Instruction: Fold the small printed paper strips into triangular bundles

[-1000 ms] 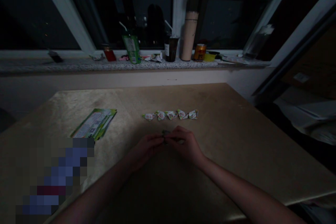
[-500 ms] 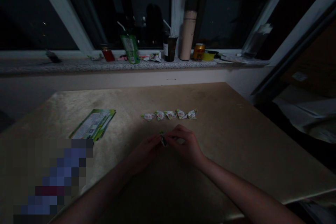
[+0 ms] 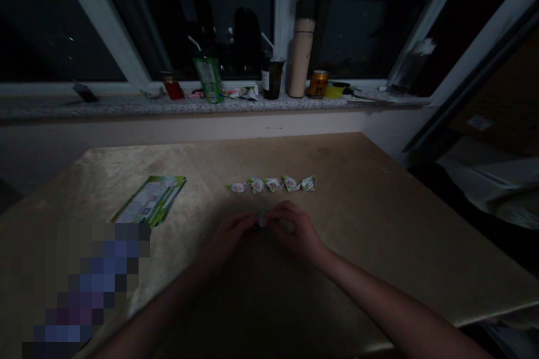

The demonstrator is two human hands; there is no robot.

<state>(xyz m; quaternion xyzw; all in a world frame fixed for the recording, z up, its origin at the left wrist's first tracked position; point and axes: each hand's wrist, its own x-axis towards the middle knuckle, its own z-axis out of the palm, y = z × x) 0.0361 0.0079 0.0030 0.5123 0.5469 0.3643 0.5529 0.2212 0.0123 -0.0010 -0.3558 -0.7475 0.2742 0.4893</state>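
Left hand (image 3: 229, 235) and right hand (image 3: 298, 230) meet at the fingertips above a tan surface (image 3: 357, 190) in weak light, each narrowed to what looks like a pinch on one small pale piece (image 3: 261, 219) held between them, on the near side of a row of wrapped pieces (image 3: 273, 184). From where I stand, the step in hand appears to be close fingertip work on that small pale piece; its shape is too dark to make out, and fingers cover part of it. By my reading, the next move calls for a light, even grip, with both hands acting as a pair.

Around the person, the surface reaches to the wall (image 3: 202, 130) beneath a speckled windowsill (image 3: 244, 107), where night shows through the window (image 3: 362, 33). A long bluish object (image 3: 95, 280), pixelated beyond recognition, lies to the person's left, next to a flat green packet (image 3: 154, 199). Along the windowsill stand a tall pale pink bottle (image 3: 301, 61), a green cup (image 3: 209, 78), a dark cup (image 3: 273, 79), a gold-coloured can (image 3: 319, 85) and a red jar (image 3: 172, 87), all well apart from the work. Smallest in the surroundings, the five wrapped pieces sit close together just beyond the fingers, the only obstacle near enough to be nudged by a forward reach.
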